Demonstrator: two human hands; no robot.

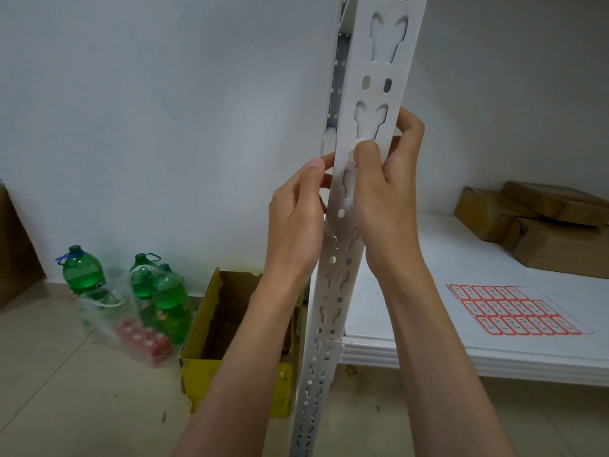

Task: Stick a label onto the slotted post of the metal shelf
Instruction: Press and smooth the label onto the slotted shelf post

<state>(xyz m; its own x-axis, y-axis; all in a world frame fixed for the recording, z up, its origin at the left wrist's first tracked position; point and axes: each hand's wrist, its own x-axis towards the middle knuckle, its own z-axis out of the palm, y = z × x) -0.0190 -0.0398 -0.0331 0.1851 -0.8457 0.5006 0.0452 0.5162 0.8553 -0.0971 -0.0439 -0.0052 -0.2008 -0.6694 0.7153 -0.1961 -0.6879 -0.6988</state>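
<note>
Both hands at slotted post (369, 94); right hand (384, 192) thumb presses label (355, 164); left hand (296, 212) fingers curled, pinching post edge.

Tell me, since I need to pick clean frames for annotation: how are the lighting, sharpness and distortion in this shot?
Head view: soft, even indoor light, no glare, only faint shadows. The wide angle bends the slotted post and stretches the forearms near the bottom edge. The left hand and right hand are fairly sharp; the print on the label sheet is too small to read.
</note>
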